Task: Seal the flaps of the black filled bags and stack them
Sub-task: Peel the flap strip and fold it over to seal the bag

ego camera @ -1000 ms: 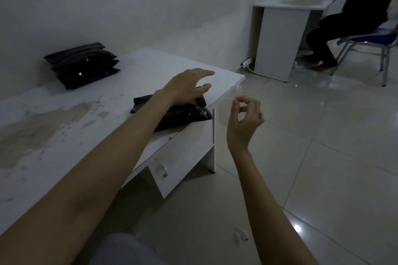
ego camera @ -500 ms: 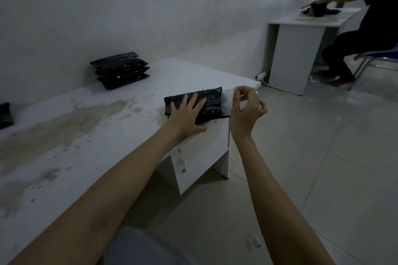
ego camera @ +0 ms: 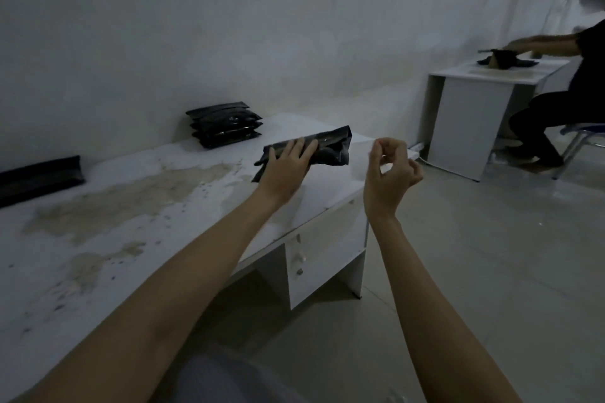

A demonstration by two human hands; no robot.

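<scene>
A black filled bag lies near the right end of the white table, its right end tilted up a little. My left hand rests on the bag's left half with straight fingers spread over it; the thumb is hidden. My right hand hovers to the right of the bag, beyond the table's corner, fingers curled and thumb meeting a fingertip, with nothing visible between them. A stack of black bags sits at the back against the wall.
Another black bag lies at the table's far left. The tabletop is stained. A drawer unit hangs under the table's right end. A second white desk stands at right, where a seated person handles black bags.
My left hand came down flat onto the bag and moved it in from the table's edge; its right end now lifts. My right hand stayed curled beside it.
</scene>
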